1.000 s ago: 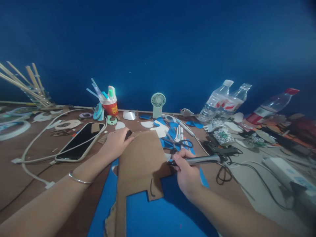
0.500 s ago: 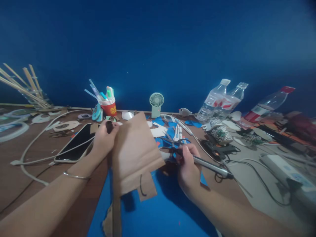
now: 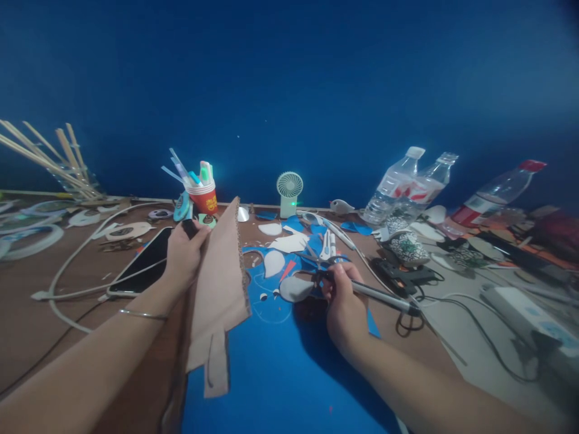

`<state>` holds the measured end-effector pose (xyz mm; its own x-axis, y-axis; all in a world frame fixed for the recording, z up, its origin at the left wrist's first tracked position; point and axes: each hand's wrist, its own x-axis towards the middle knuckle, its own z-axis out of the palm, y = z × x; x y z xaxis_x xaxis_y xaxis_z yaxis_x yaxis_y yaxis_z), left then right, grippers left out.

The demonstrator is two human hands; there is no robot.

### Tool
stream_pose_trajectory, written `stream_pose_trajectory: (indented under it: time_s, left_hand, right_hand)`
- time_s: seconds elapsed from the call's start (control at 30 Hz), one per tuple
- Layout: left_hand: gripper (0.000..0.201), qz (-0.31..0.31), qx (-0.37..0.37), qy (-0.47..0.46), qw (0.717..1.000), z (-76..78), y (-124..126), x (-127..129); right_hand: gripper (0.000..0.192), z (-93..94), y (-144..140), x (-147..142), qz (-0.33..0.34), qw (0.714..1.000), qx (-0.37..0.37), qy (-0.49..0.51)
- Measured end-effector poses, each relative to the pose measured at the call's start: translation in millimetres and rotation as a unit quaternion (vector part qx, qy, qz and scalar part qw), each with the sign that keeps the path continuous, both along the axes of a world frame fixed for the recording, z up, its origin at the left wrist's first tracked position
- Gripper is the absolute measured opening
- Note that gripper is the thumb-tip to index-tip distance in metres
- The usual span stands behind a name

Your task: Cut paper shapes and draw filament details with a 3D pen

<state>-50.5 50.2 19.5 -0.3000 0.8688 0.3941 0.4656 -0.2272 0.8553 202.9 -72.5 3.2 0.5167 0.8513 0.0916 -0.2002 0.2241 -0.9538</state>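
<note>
My left hand (image 3: 183,253) is closed at the upper left edge of a brown cardboard piece (image 3: 221,283). A small black object (image 3: 189,228), its kind unclear, shows between the thumb and finger. The cardboard stands tilted over a blue sheet (image 3: 280,374), and a flap with a short dark curved line hangs from its lower edge. In my closed right hand (image 3: 346,307) is a silver pen-like tool (image 3: 384,298) with a black front end. Just left of that end is a white rounded cutout (image 3: 295,289). Scissors (image 3: 316,258) are behind the right hand.
A black phone (image 3: 141,265) and white cable (image 3: 54,289) lie left. Along the back are a red cup (image 3: 202,198) of pens and a small fan (image 3: 289,191). Bottles (image 3: 393,184), a black glue gun (image 3: 402,274) and a white power strip (image 3: 529,319) occupy the right.
The cardboard has swung left and turned more edge-on, uncovering white cutouts and drawn lines on the blue sheet. My left hand moved slightly left; the right stays about where it was.
</note>
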Motion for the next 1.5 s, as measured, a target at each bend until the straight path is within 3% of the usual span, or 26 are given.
stream_pose_trajectory:
  time_s: [0.43, 0.53, 0.63, 0.8, 0.9, 1.0, 1.17, 1.27, 1.5]
  left_hand:
    - [0.023, -0.053, -0.017, 0.209, 0.976, 8.3, -15.2, 14.7]
    - [0.024, -0.073, -0.042, 0.26, 0.962, 10.6, -17.6, 15.9]
    - [0.024, -0.093, -0.052, 0.294, 0.95, 14.0, -19.0, 15.9]
    - [0.032, -0.103, -0.068, 0.362, 0.924, 18.9, -20.3, 17.7]
    - [0.034, -0.109, -0.022, 0.416, 0.902, 24.7, -31.4, 31.6]
    - [0.033, -0.182, -0.024, 0.444, 0.877, 28.5, -53.3, 56.1]
    - [0.031, -0.268, -0.023, 0.477, 0.836, 18.5, -79.8, 83.9]
    - [0.035, -0.267, -0.023, 0.469, 0.842, 10.2, -79.3, 84.0]
    - [0.045, -0.265, -0.049, 0.436, 0.859, 1.8, -76.5, 82.2]
  right_hand:
    - [0.024, -1.2, 0.2, -1.5, 0.01, 1.0, -0.017, 0.005]
    - [0.028, 2.3, -4.3, -3.9, 0.069, 0.997, -0.038, -0.021]
    - [0.032, 6.3, -10.2, -6.5, 0.175, 0.978, -0.082, -0.08]
    - [0.019, 11.3, -15.1, -6.4, 0.275, 0.939, -0.088, -0.189]
    - [0.012, 15.3, -16.2, -4.9, 0.26, 0.937, -0.078, -0.221]
    - [0.008, 23.4, -17.9, -4.4, 0.249, 0.931, -0.075, -0.255]
    - [0.025, 35.0, -17.1, -1.5, 0.282, 0.891, -0.122, -0.334]
    - [0.032, 29.9, -13.9, 3.0, 0.271, 0.886, -0.136, -0.352]
    - [0.031, 17.2, -11.7, 8.1, 0.252, 0.892, -0.09, -0.364]
